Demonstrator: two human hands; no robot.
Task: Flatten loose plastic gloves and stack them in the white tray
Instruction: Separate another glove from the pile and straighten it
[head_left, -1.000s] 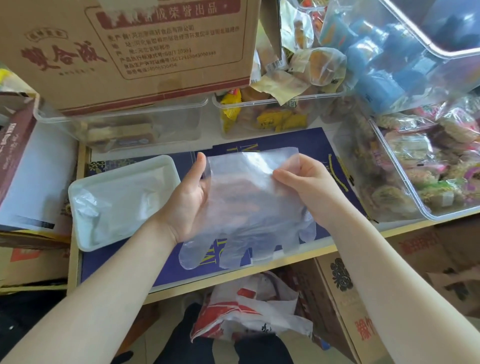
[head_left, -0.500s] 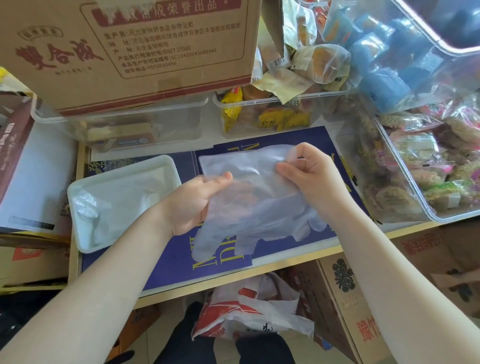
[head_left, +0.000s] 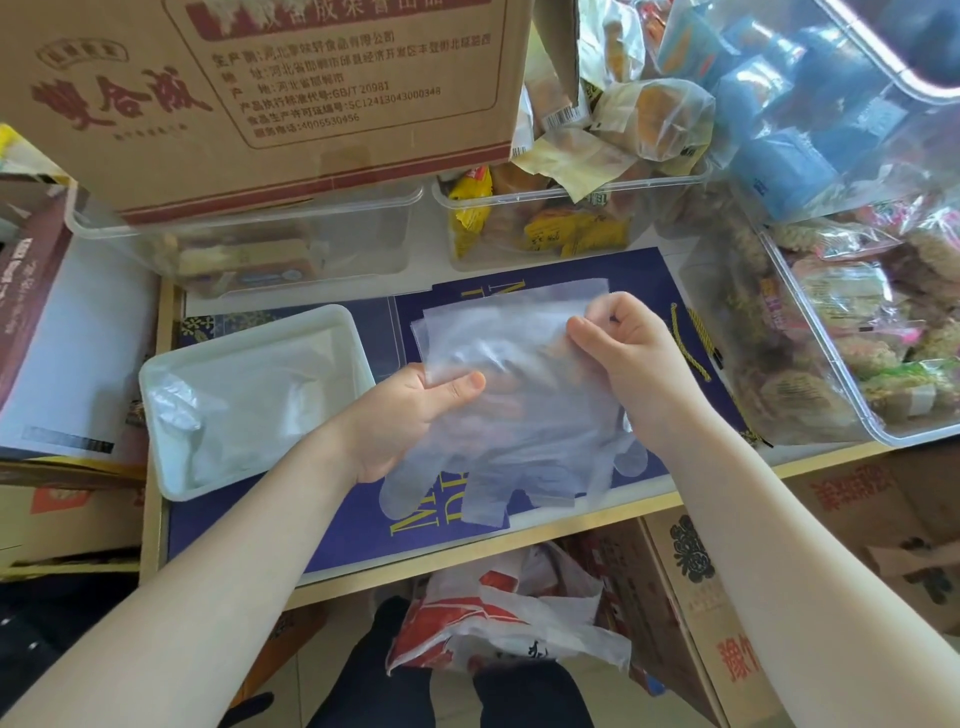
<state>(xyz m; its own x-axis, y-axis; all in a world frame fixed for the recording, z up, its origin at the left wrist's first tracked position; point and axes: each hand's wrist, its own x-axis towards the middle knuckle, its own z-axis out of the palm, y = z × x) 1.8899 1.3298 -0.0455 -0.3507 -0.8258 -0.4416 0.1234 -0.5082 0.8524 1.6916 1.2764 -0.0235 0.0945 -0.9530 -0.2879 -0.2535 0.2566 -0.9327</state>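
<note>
Left hand (head_left: 400, 415) fingers hidden behind clear thin plastic glove (head_left: 519, 415), thumb pinching it; right hand (head_left: 618, 353) curled, pinching its far edge.

1. You're in a small snack shop or its stockroom, not a home kitchen.
2. Clear plastic bins (head_left: 810, 332) ring the tabletop (head_left: 467, 551), packed with individually wrapped snacks (head_left: 649, 119): bulk retail stock.
3. Printed cardboard carton (head_left: 260, 88) sits on one bin, showing a manufacturer address, a standard code and a hotline.
4. More printed cartons (head_left: 727, 613) are stacked on the floor below and at your left.
5. A crumpled red-and-white carrier bag (head_left: 498, 623) lies under the tabletop edge.
</note>
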